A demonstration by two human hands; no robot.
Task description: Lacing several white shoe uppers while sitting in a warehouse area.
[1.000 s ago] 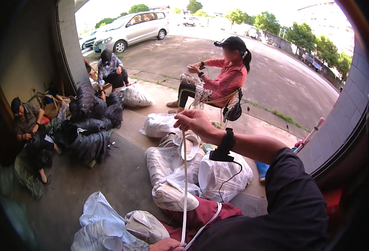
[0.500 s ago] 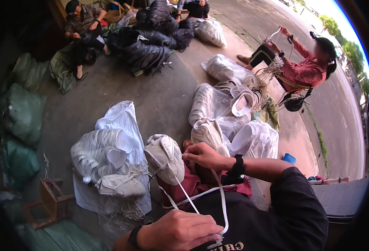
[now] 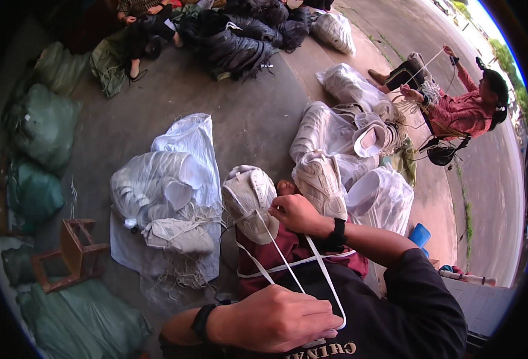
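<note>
A pale cream sneaker (image 3: pixel 249 190) rests on the dark red cloth (image 3: pixel 258 260) over my lap, sole side away from me. My right hand (image 3: pixel 300 213), wearing a black wristband, is closed beside it, its fingertips pinching at the white shoelace (image 3: pixel 283 258). From the sneaker the lace runs taut toward my body. There my left hand (image 3: pixel 276 320) is closed round it, with a white loop around its fingers. A second cream sneaker (image 3: pixel 321 182) stands just beyond my right hand. Part of the lace passes behind my right wrist.
To the left, a wrapped bundle of shoes (image 3: pixel 156 179) lies on a white plastic sheet, near a small wooden stool (image 3: pixel 75 251). Green sacks (image 3: pixel 45 128) line the left side. More bagged shoes (image 3: pixel 324 128) lie ahead right. A seated co-worker (image 3: pixel 464 110) handles white cord; dark bundles (image 3: pixel 234 45) lie farther off.
The view has shifted, so the surroundings sit higher in it. My right hand's fingertips are slightly nearer me along the sneaker. The co-worker's hands have moved apart, stretching a white cord.
</note>
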